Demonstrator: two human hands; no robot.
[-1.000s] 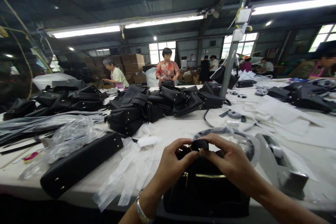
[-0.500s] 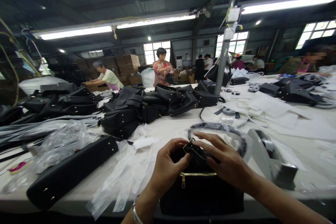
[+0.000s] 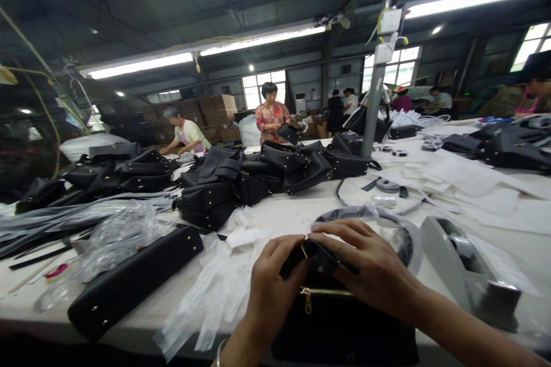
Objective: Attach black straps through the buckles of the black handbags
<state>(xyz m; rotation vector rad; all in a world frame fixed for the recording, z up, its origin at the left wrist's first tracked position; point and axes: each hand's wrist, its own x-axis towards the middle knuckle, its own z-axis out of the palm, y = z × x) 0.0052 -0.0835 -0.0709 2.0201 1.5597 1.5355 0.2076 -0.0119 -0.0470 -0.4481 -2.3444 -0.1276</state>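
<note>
A black handbag (image 3: 344, 327) with a gold zipper (image 3: 327, 291) lies at the table's front edge, right below my hands. My left hand (image 3: 279, 275) pinches a gold metal ring (image 3: 305, 248) at the bag's top. Curled over the dark strap end beside that ring, my right hand (image 3: 365, 264) grips it from the right. The fingertips of both hands nearly meet. Behind them arches a plastic-wrapped handle (image 3: 404, 229).
A grey tape dispenser (image 3: 469, 269) stands at the right. Left are white strips (image 3: 215, 292), another black bag (image 3: 133, 281) and crumpled clear plastic (image 3: 120, 235). Piled black bags (image 3: 210, 200) and a metal post (image 3: 373, 103) are farther back. Several people are beyond.
The view has shifted, so the scene sits farther right and slightly lower. My right fingers have drawn closer to my left over the ring. The person at the back centre has raised a black bag.
</note>
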